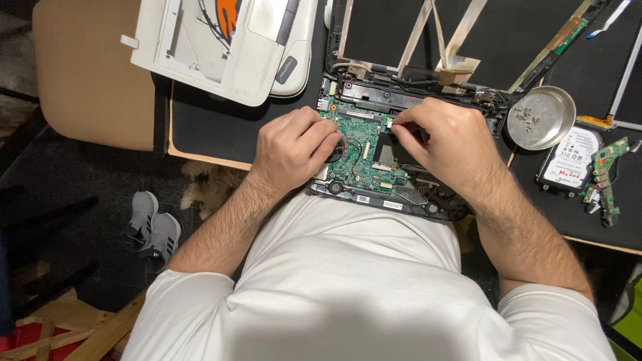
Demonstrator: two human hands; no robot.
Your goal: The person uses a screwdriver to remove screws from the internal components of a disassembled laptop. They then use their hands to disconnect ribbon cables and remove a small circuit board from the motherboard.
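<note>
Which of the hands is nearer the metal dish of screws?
Right. The right hand rests on the laptop's circuit board just beside the metal dish; the left hand sits farther away, across the board.

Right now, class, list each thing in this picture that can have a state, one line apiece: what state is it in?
Black laptop base: opened, green motherboard exposed.
White laptop cover panel: removed, lying aside.
Round metal dish: holding loose screws.
Silver hard drive: removed, lying flat.
Left hand: resting on motherboard.
Right hand: fingertips pressed on motherboard.
</note>
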